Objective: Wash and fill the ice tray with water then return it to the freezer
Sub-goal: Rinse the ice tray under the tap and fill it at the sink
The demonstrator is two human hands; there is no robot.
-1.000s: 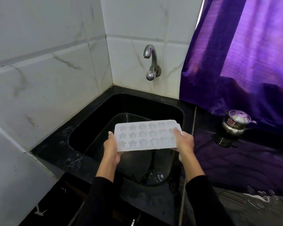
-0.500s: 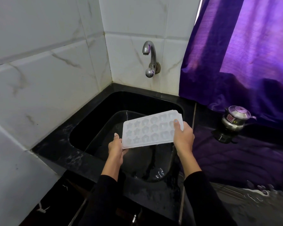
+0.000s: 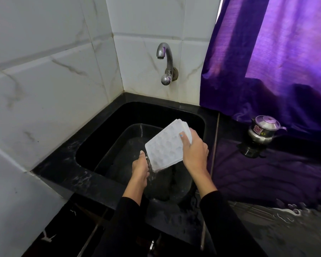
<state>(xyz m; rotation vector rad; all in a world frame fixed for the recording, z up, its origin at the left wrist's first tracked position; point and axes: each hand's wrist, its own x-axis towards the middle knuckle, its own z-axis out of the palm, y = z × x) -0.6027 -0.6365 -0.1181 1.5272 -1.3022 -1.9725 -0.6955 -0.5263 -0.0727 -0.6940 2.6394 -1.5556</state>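
Over the black sink [image 3: 107, 125] at frame centre, the ice tray [image 3: 165, 147], seemingly light, stiff and wet-slippery, is pinched at its lower corner by the left hand [image 3: 140, 166] and gripped along its upper right edge by the right hand [image 3: 194, 152]; edges suit best.

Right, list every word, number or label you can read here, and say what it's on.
"5": on a small round yellow sticker on the steel pot.
Red label beside it on the pot: too blurred to read.
Ice tray, tap, tiles: no text visible.

Matt white plastic ice tray [image 3: 167, 145], glossy black sink [image 3: 107, 130], shiny metal tap [image 3: 165, 62], sheeny purple curtain [image 3: 276, 58]
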